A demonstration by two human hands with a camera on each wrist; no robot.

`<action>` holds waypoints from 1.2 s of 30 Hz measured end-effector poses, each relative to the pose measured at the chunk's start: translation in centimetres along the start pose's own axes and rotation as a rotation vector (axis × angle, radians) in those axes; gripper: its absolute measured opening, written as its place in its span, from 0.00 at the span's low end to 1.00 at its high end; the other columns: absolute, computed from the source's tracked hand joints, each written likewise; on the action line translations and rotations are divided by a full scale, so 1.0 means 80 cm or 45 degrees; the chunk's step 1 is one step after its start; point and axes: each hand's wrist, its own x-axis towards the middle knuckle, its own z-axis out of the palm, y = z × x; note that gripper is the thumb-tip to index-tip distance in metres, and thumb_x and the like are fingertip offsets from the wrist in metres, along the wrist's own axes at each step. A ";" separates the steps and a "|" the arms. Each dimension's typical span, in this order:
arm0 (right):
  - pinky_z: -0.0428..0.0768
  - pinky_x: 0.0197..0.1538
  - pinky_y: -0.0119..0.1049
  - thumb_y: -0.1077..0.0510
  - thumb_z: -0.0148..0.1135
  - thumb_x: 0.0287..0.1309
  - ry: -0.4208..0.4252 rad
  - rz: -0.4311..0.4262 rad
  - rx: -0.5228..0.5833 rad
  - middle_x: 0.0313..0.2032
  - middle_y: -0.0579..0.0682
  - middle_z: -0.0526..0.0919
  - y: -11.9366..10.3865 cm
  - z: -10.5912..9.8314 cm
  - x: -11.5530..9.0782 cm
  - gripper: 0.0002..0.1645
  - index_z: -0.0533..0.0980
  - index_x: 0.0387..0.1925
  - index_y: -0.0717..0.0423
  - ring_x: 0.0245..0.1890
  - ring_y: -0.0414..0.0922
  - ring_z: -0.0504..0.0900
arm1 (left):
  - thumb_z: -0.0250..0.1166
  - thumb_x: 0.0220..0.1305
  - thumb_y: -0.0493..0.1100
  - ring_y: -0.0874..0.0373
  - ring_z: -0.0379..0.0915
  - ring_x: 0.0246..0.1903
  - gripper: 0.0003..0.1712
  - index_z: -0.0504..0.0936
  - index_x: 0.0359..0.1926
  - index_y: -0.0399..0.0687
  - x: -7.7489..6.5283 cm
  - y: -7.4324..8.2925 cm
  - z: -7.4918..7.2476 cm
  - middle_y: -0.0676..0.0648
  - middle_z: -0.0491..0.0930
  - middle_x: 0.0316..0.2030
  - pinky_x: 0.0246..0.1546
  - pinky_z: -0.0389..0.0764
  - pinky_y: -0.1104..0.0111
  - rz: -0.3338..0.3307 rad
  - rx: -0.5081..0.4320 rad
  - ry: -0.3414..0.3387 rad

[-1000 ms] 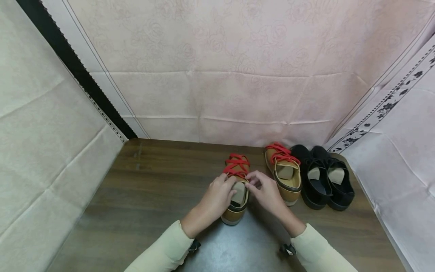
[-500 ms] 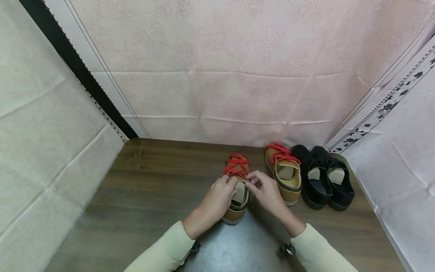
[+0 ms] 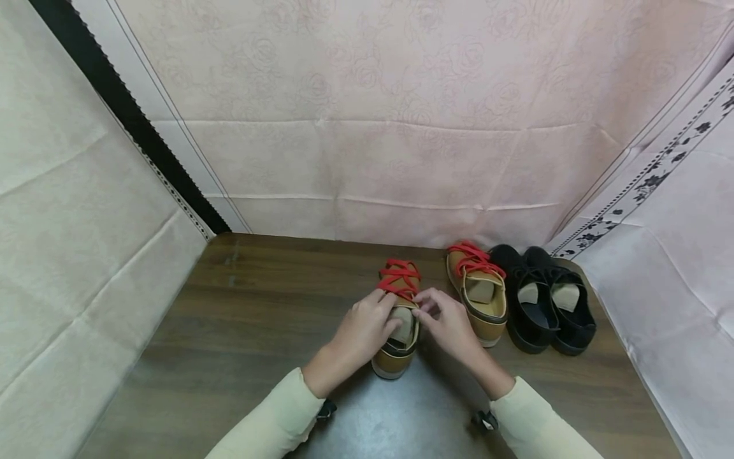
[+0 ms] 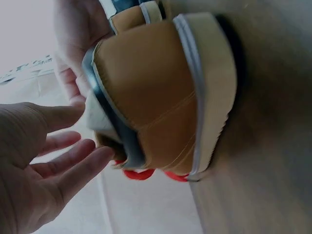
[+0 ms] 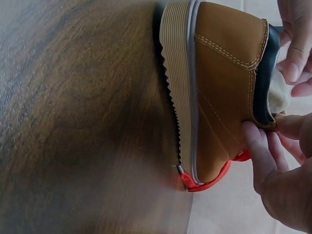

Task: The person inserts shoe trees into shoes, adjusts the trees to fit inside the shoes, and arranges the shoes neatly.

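Note:
A tan shoe (image 3: 391, 364) with red laces (image 3: 400, 275) and a dark padded collar stands on the wooden table, toe pointing away from me. On its right side my right hand (image 3: 447, 322) pinches the edge of the opening near the top of the lacing, thumb and fingertips meeting there in the right wrist view (image 5: 282, 161). My left hand (image 3: 362, 328) is at the left side of the opening. Its thumb stands apart from the loosely extended fingers (image 4: 80, 170), whose tips are right at the collar's front corner. A pale insert (image 3: 403, 324) shows inside the shoe.
The matching tan shoe (image 3: 487, 328) with red laces stands to the right. Beside it is a pair of black shoes (image 3: 530, 335) (image 3: 573, 335). Pale patterned cloth (image 3: 373, 159) hangs behind the wooden table (image 3: 258, 331) and along both sides.
My left hand has shifted slightly up and left, and its thumb has spread away from the fingers. The right hand keeps its place at the opening's edge.

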 end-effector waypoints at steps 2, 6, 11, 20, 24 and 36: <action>0.82 0.35 0.32 0.60 0.74 0.61 -0.003 0.007 0.003 0.33 0.45 0.83 0.000 0.000 0.000 0.11 0.81 0.44 0.49 0.33 0.40 0.83 | 0.77 0.61 0.50 0.54 0.82 0.39 0.20 0.84 0.49 0.45 0.004 -0.002 -0.004 0.46 0.82 0.42 0.35 0.87 0.64 0.041 0.049 0.017; 0.82 0.35 0.32 0.60 0.74 0.61 -0.005 0.018 0.008 0.32 0.45 0.83 0.001 0.001 0.000 0.12 0.81 0.44 0.49 0.33 0.40 0.82 | 0.78 0.59 0.53 0.54 0.77 0.41 0.23 0.86 0.50 0.46 0.012 -0.008 -0.007 0.47 0.82 0.44 0.37 0.86 0.66 0.084 0.096 -0.034; 0.82 0.35 0.32 0.60 0.74 0.61 -0.008 0.025 0.013 0.32 0.45 0.82 0.002 0.001 -0.002 0.12 0.81 0.44 0.48 0.33 0.40 0.82 | 0.78 0.59 0.52 0.54 0.76 0.44 0.24 0.86 0.52 0.45 0.019 -0.012 -0.005 0.46 0.82 0.46 0.43 0.85 0.66 0.042 0.026 -0.145; 0.83 0.35 0.32 0.61 0.74 0.61 -0.007 0.010 0.002 0.32 0.45 0.83 0.001 0.000 -0.001 0.12 0.81 0.44 0.49 0.33 0.40 0.83 | 0.77 0.60 0.50 0.54 0.76 0.44 0.22 0.86 0.52 0.45 0.027 -0.010 -0.002 0.47 0.80 0.46 0.43 0.84 0.65 -0.022 0.030 -0.215; 0.83 0.36 0.32 0.61 0.74 0.61 -0.003 0.002 -0.001 0.32 0.45 0.83 0.001 0.001 0.000 0.12 0.81 0.44 0.49 0.33 0.40 0.83 | 0.78 0.60 0.50 0.54 0.75 0.44 0.22 0.85 0.52 0.46 0.028 -0.011 0.001 0.47 0.80 0.46 0.43 0.83 0.65 -0.016 0.061 -0.217; 0.83 0.36 0.32 0.61 0.74 0.61 0.010 -0.019 -0.007 0.32 0.45 0.83 0.003 0.002 0.000 0.11 0.81 0.43 0.49 0.33 0.40 0.83 | 0.78 0.59 0.50 0.55 0.74 0.40 0.17 0.86 0.44 0.47 0.030 -0.008 0.005 0.48 0.80 0.40 0.39 0.82 0.65 -0.038 0.014 -0.132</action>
